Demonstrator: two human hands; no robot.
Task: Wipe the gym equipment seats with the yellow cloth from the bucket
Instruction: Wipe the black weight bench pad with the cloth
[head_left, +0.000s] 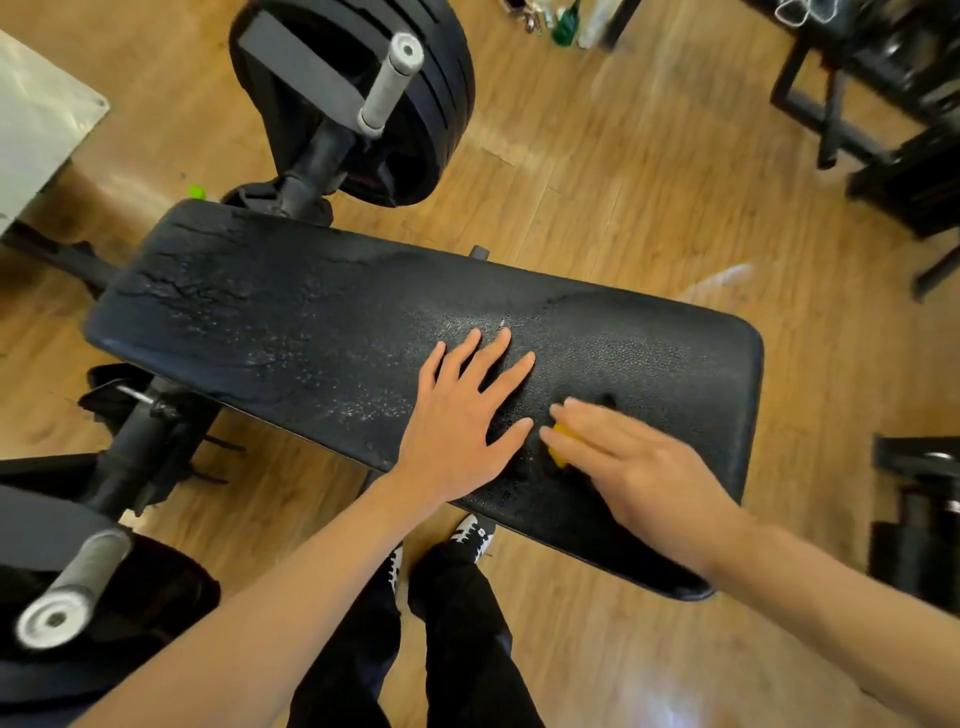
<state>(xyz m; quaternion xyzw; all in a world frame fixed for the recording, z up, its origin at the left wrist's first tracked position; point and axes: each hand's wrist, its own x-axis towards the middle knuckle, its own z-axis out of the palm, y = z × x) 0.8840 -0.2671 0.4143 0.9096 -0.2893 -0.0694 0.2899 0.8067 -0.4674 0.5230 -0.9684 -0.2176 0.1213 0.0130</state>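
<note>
A long black padded bench seat (291, 322) lies across the middle of the view, its left end cracked and its surface speckled with wet drops. My left hand (462, 421) rests flat on the pad with fingers spread. Just to its right, my right hand (639, 467) presses down on the yellow cloth (560, 446). Only a small yellow corner of the cloth shows under the fingers. The right hand is blurred. No bucket is in view.
A barbell with black weight plates (441, 98) and grey sleeves (389, 83) crosses behind the bench's left end; another plate and sleeve (72, 587) sit at lower left. Black frames (852, 124) stand at the right. My feet (470, 535) are on the wooden floor below the bench.
</note>
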